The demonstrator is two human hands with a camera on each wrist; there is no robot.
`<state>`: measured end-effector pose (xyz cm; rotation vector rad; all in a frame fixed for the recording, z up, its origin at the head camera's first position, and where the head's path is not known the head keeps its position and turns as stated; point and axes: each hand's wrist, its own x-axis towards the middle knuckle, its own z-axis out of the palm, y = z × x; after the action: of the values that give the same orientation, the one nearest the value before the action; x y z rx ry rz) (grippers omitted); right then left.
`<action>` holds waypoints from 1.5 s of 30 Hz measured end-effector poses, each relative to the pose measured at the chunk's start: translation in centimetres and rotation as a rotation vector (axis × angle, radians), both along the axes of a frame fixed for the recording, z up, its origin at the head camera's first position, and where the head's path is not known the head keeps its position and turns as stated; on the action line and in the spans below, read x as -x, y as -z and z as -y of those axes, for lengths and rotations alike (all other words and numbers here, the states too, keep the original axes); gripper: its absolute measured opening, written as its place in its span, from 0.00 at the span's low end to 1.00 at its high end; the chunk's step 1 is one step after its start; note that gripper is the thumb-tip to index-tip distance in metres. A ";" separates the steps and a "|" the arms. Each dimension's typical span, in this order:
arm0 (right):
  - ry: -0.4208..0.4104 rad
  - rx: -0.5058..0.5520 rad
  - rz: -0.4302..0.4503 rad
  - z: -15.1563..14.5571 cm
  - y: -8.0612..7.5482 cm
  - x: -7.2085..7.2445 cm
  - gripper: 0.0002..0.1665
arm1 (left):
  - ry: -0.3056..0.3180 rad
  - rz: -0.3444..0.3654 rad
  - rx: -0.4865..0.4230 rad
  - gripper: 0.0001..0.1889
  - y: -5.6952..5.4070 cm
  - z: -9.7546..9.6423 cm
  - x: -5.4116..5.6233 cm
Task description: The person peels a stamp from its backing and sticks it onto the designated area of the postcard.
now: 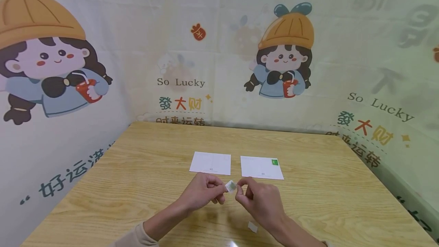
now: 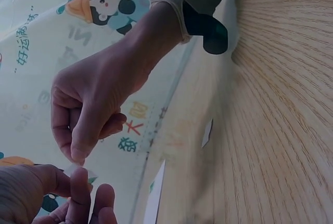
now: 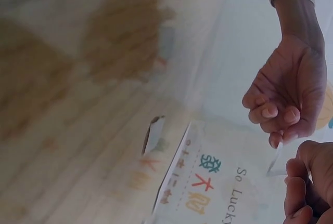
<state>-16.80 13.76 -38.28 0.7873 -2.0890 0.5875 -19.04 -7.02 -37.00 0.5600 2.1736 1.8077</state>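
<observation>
A small pale square stamp (image 1: 231, 186) with a greenish middle is held up over the table between both hands. My left hand (image 1: 205, 191) pinches its left edge between thumb and index finger. At the opposite corner, the thumb and index fingertips of my right hand (image 1: 262, 199) pinch the edge. In the left wrist view the stamp (image 2: 88, 174) is partly covered by fingers. Just beyond the hands lie two white cards; the left card (image 1: 210, 163) has faint print, and the right card (image 1: 261, 167) bears a green stamp (image 1: 275, 162) at its upper right corner.
A small white paper scrap (image 1: 252, 227) lies on the wooden table (image 1: 151, 170) near the front, below the right hand. A printed cloth backdrop (image 1: 226, 68) surrounds the table's back and sides.
</observation>
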 end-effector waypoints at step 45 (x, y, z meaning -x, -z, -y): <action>-0.099 -0.071 -0.104 -1.1 0.2 0.4 0.08 | 0.004 0.084 -0.025 0.12 -0.2 0.0 0.0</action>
<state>-17.18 14.84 -38.50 0.9463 -1.9937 0.5159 -19.01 -7.05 -36.82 0.4839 2.0963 1.8248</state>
